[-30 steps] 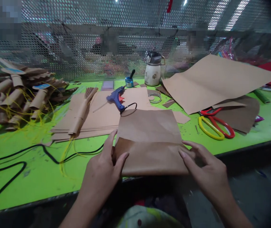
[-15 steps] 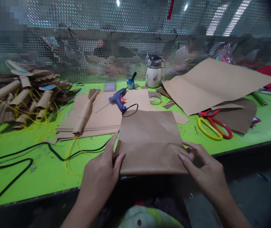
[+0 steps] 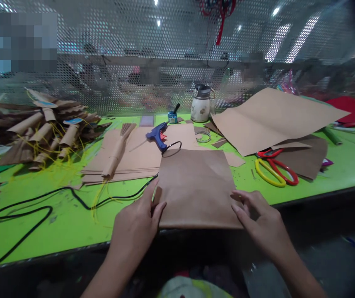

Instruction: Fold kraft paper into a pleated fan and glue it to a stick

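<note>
- Brown paper sheet (image 3: 196,186) is being held at the front of the green worktop (image 3: 78,225), directly between both hands; its near edge is being presented as a rounded fold.
- Left side of sheet: being grasped by the left hand (image 3: 136,217), thumb being laid over the margin, the other fingers being set along the side and partly hidden.
- Right side: being pinched by the right hand (image 3: 262,215), thumb and forefinger being placed at the margin; remaining fingers are being curled close by, their undersides being hidden.
- Beyond the sheet, a blue glue gun (image 3: 158,136) with red trigger is being supported by a stack of light brown paper (image 3: 143,159).
- On the same stack, to the left, a rolled paper piece (image 3: 115,155) is being laid at a slant, yellow strings (image 3: 98,198) being trailed from its lower end.
- Black cord (image 3: 80,200) is being looped across the worktop's left part.
- Far left: a pile of similar rolled pieces (image 3: 42,132) is being heaped, strings being tangled among them.
- Rear: a small blue jar (image 3: 172,117) and a pale bottle (image 3: 201,109) with dark lid are being stood before a perforated screen (image 3: 118,87).
- Right: scissors (image 3: 273,162), red and yellow handled, are being partly covered by a large light brown sheet (image 3: 273,120).
</note>
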`<state>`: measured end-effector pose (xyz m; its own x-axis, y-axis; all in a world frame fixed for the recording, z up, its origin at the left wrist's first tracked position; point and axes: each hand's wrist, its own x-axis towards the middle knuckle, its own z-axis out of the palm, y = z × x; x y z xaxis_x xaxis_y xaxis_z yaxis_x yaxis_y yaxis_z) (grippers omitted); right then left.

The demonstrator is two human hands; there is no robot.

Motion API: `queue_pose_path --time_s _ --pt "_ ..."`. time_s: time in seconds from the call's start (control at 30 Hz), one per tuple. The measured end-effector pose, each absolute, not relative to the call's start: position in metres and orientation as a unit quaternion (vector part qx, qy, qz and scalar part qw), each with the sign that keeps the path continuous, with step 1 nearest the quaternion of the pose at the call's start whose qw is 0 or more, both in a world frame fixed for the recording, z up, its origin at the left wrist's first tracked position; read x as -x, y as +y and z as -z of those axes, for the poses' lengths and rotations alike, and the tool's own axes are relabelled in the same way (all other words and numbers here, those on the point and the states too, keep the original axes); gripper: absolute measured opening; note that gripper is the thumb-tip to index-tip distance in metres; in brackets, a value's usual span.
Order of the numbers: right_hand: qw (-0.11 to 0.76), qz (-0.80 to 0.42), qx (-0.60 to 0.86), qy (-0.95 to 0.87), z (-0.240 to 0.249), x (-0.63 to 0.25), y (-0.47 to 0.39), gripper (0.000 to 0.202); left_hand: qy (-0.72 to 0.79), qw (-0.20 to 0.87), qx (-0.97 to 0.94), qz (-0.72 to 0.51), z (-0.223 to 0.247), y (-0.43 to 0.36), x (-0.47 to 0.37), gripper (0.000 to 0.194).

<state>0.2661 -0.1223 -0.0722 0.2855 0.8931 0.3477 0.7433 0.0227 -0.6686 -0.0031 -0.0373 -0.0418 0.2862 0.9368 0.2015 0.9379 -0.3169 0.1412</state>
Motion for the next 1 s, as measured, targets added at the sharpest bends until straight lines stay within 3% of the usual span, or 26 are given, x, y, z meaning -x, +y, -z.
queue_pose_path --time_s 0.17,0.37,0.57,0.8,0.93,1.0 --pt "0.397 -0.092 0.683 -0.606 0.073 -0.267 -0.122 0.024 -0.582 0.012 0.804 0.125 0.046 -0.037 0.004 0.043" --pt "0.383 -0.079 0.678 -0.623 0.073 -0.268 -0.123 0.022 -0.532 0.018 0.831 0.162 0.05 -0.039 0.006 0.02" --pt "0.363 -0.03 0.652 -0.666 0.069 -0.266 -0.122 0.015 -0.477 0.082 0.853 0.193 0.043 -0.039 0.003 0.016" --pt "0.344 -0.01 0.649 -0.679 0.071 -0.268 -0.121 0.015 -0.242 0.018 0.951 0.189 0.039 -0.044 -0.009 0.048" --pt "0.346 -0.005 0.651 -0.676 0.07 -0.265 -0.12 0.016 -0.211 -0.009 0.965 0.156 0.042 -0.059 -0.029 0.042" --pt "0.34 -0.003 0.653 -0.677 0.069 -0.263 -0.122 0.016 -0.226 -0.012 0.963 0.143 0.047 -0.064 -0.036 0.051"
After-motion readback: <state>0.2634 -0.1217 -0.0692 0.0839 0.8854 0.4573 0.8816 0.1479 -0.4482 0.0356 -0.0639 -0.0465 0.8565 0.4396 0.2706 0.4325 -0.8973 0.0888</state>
